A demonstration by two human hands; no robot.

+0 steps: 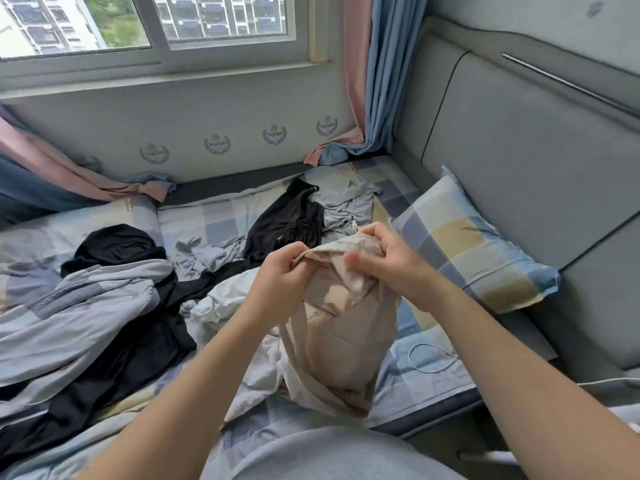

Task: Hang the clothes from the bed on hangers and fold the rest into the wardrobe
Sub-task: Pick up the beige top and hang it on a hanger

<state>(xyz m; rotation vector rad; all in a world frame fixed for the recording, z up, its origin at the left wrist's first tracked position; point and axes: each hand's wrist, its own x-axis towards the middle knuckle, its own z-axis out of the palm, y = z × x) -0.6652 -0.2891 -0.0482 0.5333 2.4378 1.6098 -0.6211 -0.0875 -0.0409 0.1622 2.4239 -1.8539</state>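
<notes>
Sliding window (149,29) in the far wall, white frame, flat daylight coming in; an apartment block and some greenery show outside. Below the sill, pale wall (242,112) printed with a row of small crest emblems (216,143); pink-and-blue curtains (372,81) hang in the right corner and bunch low at the left. Right side: padded grey headboard (519,168) with dark piping, checked pillow (474,244) leaning against it.

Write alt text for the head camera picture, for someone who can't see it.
A person's left hand and right hand grip the top edge of a beige garment above a bed. Black, grey-blue and white clothes lie crumpled on its checked sheet, with a checked pillow at right.
</notes>
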